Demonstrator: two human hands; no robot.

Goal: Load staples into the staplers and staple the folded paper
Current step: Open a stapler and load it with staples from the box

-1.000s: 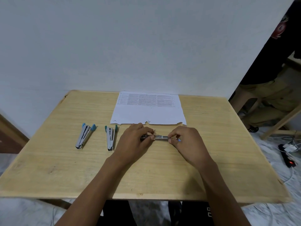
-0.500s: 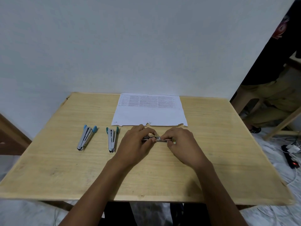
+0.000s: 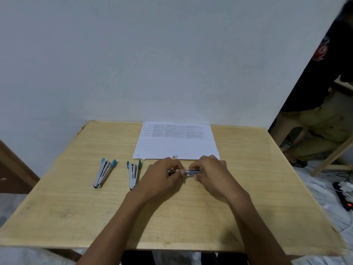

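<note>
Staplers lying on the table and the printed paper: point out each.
Blue-tipped stapler [image 3: 103,174], head view, metal body.
Green-tipped stapler [image 3: 133,174], head view, metal body.
Printed paper [image 3: 176,148], head view, blank lower half.

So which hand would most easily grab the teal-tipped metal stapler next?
Probably the left hand: the teal-tipped metal stapler lies just beside it, while the right hand is farther away.
</note>
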